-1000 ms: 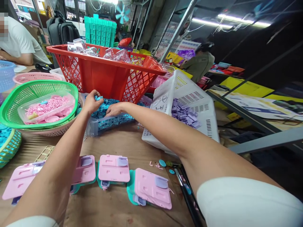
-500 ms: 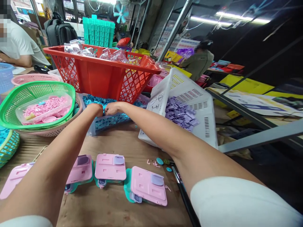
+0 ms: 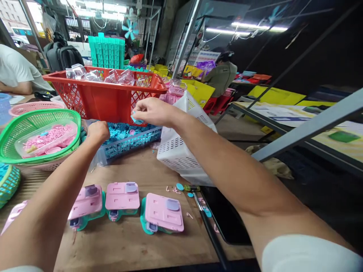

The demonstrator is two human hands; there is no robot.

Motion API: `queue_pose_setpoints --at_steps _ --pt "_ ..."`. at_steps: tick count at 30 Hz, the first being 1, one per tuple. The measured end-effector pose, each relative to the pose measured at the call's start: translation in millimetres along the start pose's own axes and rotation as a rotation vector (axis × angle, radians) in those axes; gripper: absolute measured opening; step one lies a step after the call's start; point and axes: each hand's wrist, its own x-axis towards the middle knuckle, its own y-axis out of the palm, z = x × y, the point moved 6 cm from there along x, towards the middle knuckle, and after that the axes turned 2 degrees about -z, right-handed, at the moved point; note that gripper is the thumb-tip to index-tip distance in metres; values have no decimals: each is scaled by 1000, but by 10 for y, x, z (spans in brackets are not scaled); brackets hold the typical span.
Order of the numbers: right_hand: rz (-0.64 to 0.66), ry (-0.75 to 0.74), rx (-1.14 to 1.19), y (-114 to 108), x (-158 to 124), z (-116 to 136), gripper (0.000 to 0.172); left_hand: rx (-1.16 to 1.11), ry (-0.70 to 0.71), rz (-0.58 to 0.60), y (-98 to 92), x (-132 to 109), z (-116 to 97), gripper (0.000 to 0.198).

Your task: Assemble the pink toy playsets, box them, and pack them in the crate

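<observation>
The heaped pieces [image 3: 121,130] are showing blue, while pink lids [image 3: 122,196] are bearing lilac tabs [image 3: 172,204] and contrasting with teal bases [image 3: 145,219]. The red basket [image 3: 104,100] is displaying a diamond lattice, the white crate [image 3: 178,158] is repeating slotted rows, and the bowl-shaped basket [image 3: 42,160] is gleaming green.

Kinda boxed in: red basket [image 3: 104,104] behind the bin [image 3: 132,146], green basket [image 3: 75,145] beside my left hand [image 3: 98,132], white crate [image 3: 181,158] rightward. Bare table [image 3: 136,169] before the pink boxes [image 3: 122,195] though.
</observation>
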Motion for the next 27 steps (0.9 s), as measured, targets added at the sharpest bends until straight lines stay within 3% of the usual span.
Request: queue_pose_setpoints --at_steps 3,5,9,13,16,19,23,27 --pt "-101 -119 92 -264 -446 -11 18 158 -100 -71 -289 -196 27 31" --pt "-239 -108 200 -463 -684 -145 20 179 -79 -58 -438 -335 -15 32" --pt "-475 41 440 -726 -1081 -616 21 209 -34 -100 -766 -676 -165 37" --pt "-423 285 746 -617 -1362 -1091 20 89 38 -161 -1032 -1184 -387 31" --pt "-396 417 904 -526 -1502 -1305 18 -21 78 -118 -1043 -1557 -514 32" --pt "-412 516 1023 -517 -1606 -1445 16 -107 70 -43 -919 -1801 -591 33" --pt "-348 638 1027 -519 -1693 -1554 17 -231 65 15 -758 -1970 -677 33" --pt "-279 669 1002 -560 -1731 -1577 19 -287 67 74 -676 -2110 -655 32"
